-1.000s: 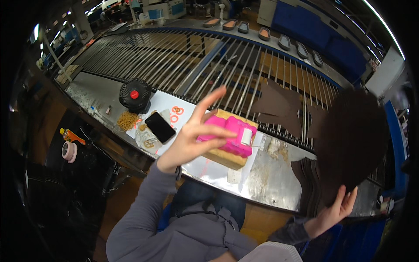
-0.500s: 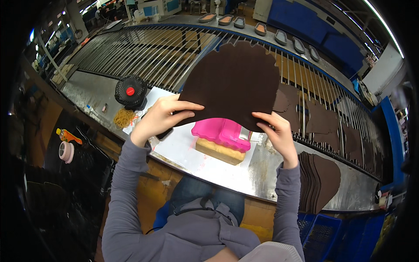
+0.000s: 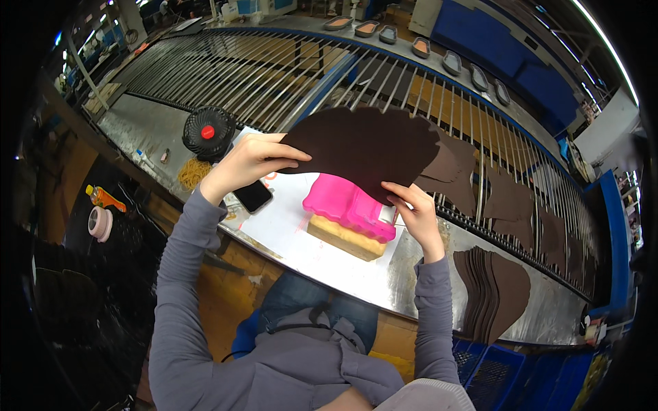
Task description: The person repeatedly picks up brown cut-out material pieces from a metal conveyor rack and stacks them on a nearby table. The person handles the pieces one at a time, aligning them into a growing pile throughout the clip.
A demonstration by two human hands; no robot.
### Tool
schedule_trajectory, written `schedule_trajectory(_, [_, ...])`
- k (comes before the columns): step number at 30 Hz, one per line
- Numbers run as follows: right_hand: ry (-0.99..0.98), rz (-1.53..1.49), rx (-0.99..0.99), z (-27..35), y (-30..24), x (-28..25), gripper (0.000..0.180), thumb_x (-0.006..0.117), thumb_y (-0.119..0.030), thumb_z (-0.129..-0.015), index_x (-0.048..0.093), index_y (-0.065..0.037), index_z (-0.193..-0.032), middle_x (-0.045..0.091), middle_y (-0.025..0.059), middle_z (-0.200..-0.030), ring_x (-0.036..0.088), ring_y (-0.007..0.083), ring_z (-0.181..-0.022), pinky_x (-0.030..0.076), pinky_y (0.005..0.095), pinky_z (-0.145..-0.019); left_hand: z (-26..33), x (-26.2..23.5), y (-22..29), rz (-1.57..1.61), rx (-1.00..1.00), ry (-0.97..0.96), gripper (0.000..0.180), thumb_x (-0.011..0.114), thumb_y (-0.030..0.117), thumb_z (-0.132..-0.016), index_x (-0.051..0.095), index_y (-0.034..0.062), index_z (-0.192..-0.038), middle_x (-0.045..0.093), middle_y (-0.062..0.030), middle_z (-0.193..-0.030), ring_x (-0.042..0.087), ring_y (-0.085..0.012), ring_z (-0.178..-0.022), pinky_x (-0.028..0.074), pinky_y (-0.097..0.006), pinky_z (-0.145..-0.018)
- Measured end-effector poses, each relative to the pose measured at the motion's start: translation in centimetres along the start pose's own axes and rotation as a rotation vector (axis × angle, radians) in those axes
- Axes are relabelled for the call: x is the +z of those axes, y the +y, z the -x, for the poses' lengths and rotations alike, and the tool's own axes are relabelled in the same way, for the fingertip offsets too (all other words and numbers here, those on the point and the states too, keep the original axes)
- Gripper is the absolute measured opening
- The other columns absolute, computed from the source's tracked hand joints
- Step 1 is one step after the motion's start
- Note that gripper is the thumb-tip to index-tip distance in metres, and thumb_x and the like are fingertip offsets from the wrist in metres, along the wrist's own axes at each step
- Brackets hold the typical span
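Observation:
A dark brown flat sheet (image 3: pixel 363 140) with a curved, notched far edge is held up between my two hands. My left hand (image 3: pixel 250 161) pinches its near left corner between thumb and fingers. At the near right corner, my right hand (image 3: pixel 415 209) grips it the same way. The sheet tilts over a bright pink moulded piece (image 3: pixel 346 205) with a wavy edge, which rests on a yellowish block (image 3: pixel 346 238). White paper (image 3: pixel 291 222) lies under the block. A dark phone (image 3: pixel 253 197) lies beside my left wrist.
A black fan (image 3: pixel 209 131) and rubber bands (image 3: pixel 195 174) are at the left. Beyond the metal table runs a roller conveyor (image 3: pixel 226 68) carrying brown sheets (image 3: pixel 507 198). A fanned stack of brown sheets (image 3: pixel 490 291) lies at the right, near blue crates (image 3: pixel 493 370).
Both hands have lowered the sheet slightly and tipped it flatter, so more of the conveyor shows behind it. The phone by my left wrist is now uncovered.

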State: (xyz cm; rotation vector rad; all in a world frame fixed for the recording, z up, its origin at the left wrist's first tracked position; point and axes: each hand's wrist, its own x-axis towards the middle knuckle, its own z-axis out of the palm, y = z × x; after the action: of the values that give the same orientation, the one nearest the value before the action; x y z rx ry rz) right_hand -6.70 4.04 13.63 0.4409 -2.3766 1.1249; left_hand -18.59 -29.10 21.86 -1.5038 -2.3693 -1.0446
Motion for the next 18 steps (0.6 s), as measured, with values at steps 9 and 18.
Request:
schedule_trajectory(9, [0.135, 0.09, 0.053, 4.0, 1.3, -2.0, 0.033, 0.07, 0.006, -0.081, 0.074, -0.007, -0.112, 0.063, 0.0069, -0.079, 0.055, 0.0153, -0.067, 0.044, 0.0279, -0.062, -3.0, 3.9, 0.6, 0.084, 0.145, -0.058, 0.025, 0.072, 0.007, -0.081, 0.075, 0.0113, -0.105, 0.066, -0.0071, -0.084, 0.066, -0.0264, -0.075, 0.051, -0.034, -0.065])
schedule_trajectory(18, [0.317, 0.002, 0.299, 11.4, 5.1, -1.0, 0.03, 0.07, 0.005, -0.083, 0.073, -0.005, -0.111, 0.065, 0.0054, -0.081, 0.056, 0.0114, -0.07, 0.044, 0.0257, -0.062, -7.0, 9.4, 1.4, 0.01, 0.361, -0.208, 0.026, 0.072, 0.01, -0.08, 0.074, 0.0126, -0.106, 0.069, -0.0048, -0.092, 0.067, -0.0268, -0.077, 0.053, -0.034, -0.063])
